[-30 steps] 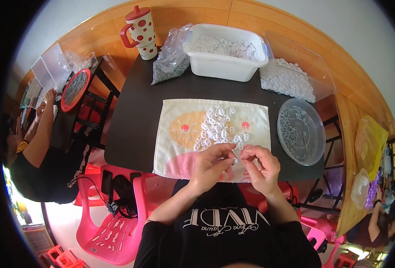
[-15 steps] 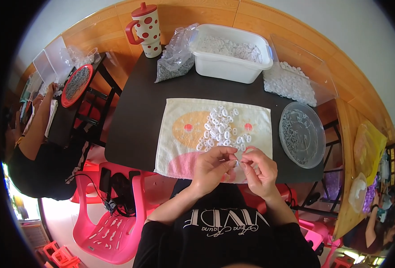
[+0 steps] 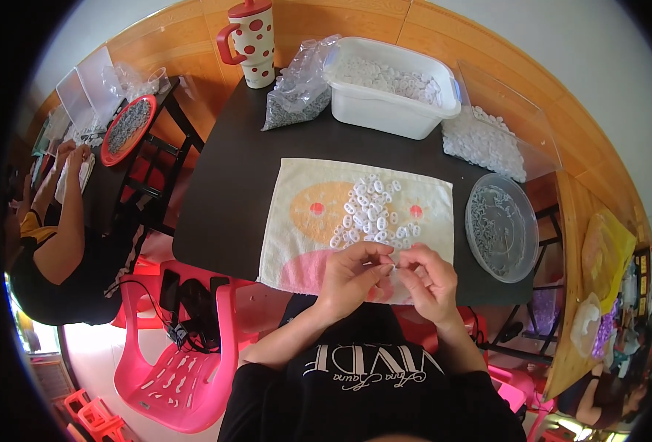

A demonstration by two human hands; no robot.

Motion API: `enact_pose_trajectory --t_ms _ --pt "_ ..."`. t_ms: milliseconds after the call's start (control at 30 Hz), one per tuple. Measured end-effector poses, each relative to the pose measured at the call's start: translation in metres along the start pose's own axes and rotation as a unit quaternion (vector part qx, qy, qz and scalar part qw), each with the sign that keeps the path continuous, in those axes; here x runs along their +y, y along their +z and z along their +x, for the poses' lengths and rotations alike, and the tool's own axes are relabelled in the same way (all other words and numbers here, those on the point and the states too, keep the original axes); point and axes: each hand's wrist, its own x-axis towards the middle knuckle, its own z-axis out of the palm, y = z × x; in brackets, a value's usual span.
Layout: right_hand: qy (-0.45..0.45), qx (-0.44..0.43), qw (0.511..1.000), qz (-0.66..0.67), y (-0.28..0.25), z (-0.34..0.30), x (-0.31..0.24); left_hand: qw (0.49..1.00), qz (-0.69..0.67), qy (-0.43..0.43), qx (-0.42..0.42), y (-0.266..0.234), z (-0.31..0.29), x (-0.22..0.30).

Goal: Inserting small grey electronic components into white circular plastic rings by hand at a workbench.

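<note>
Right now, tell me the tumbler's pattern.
Red dots on cream; the tumbler shows best in the head view.

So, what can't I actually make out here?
All in the head view:
Small pale piece between the left hand and right hand: exact shape, too small and partly covered by them.
Towel: print beneath the white oval pieces, hidden by them.
Polka-dot tumbler: lid's top, cut off by the upper edge.
</note>
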Motion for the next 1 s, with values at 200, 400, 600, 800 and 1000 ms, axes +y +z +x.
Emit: enact_pose_trajectory --t_ms 200,400,600,800,1000 --pt "0.059 0.058 0.997 0.007 -0.009 -0.004 0.014 0.999 -0.028 0.011 0.037 -0.007 -0.002 0.003" --pt "0.023 -0.017 0.986 -0.162 -0.010 -0.003 0.023 0.987 -0.001 0.095 0.130 -0.049 -0.003 0.018" --pt "-0.063 -0.097 0.945 -0.307 0.021 0.016 0.012 0.985 -0.020 0.104 0.135 -0.051 -0.004 0.021" --pt "-0.055 -0.136 0.924 -0.352 0.028 0.012 0.018 0.989 -0.008 0.075 0.124 -0.043 -0.007 0.020" --pt "0.070 -0.037 0.995 -0.053 0.015 -0.001 0.024 0.995 -0.013 0.062 0.083 -0.032 -0.004 0.013"
